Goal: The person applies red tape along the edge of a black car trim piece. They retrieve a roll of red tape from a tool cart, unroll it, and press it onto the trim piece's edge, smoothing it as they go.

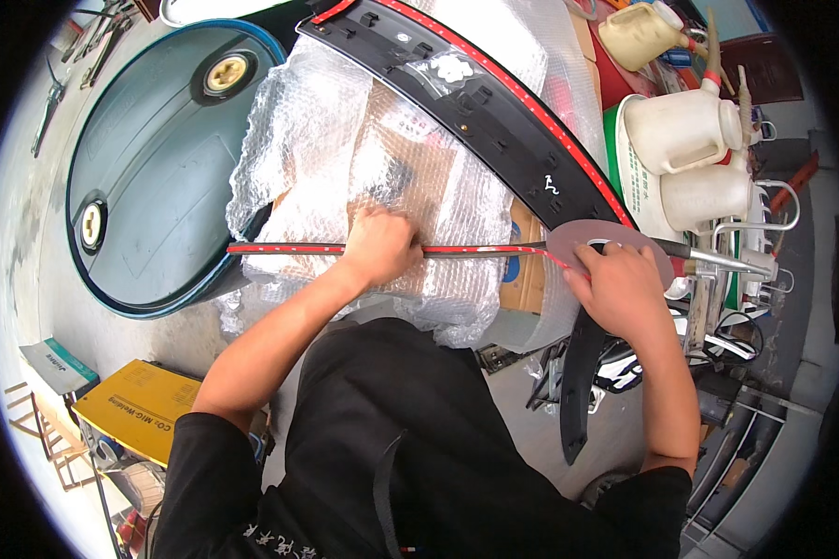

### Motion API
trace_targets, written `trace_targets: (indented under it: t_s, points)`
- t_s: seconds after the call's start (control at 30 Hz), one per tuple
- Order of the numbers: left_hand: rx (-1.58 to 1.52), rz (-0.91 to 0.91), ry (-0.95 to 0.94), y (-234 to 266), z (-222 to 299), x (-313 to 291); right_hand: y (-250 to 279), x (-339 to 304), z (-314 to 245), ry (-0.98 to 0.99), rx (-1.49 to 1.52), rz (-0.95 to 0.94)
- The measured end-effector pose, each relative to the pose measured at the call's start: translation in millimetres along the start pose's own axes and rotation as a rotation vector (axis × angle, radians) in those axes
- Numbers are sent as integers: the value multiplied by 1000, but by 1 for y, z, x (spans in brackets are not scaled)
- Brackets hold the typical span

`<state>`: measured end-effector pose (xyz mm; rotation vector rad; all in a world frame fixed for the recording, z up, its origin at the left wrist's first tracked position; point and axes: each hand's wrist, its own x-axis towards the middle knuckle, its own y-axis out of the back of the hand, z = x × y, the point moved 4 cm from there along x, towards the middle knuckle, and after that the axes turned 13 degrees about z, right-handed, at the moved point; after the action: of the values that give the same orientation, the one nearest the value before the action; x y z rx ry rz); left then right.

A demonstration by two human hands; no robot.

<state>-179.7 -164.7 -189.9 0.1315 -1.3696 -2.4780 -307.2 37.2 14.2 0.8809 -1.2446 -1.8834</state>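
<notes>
A narrow black strip faced with red-backed tape lies crosswise in front of me. My left hand is closed around it near its middle, fingertips hidden. Its left end sticks out past the bubble wrap. At the right, my right hand grips a flat, pinkish tape roll, fingers at its centre hole. Red tape runs between the roll and the strip. Beyond both hands lies a long curved black trim panel, with red tape along its outer edge and clips on its face.
Bubble wrap covers cardboard beneath the work. A large blue drum stands at the left. White plastic jugs stand at the right, with a beige jug farther back. A yellow box sits low at the left.
</notes>
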Motion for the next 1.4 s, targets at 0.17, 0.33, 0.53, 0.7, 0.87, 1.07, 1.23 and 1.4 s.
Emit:
trace_targets:
  t_s: [0.17,0.33,0.53,0.7,0.87,1.07,1.23,1.4]
  points:
    - [23,17,7,5,8,-1,-3,-1,0,16,0,43]
    - [48,49,-29,4,10,-1,-1,2,-1,7,-4,20]
    - [0,97,-72,1,19,2,-4,-3,1,9,-14,73]
    - [18,57,-24,-8,34,12,-7,-5,1,0,-2,48]
    - [14,49,-42,-17,34,11,-7,-6,1,0,8,69]
    - [-25,92,-95,-18,32,6,-6,-7,4,-40,5,-43]
    - [-18,147,-189,-13,35,5,-8,-12,4,-37,9,-25]
    - [-53,239,-191,-17,58,15,-14,-15,4,-14,8,15]
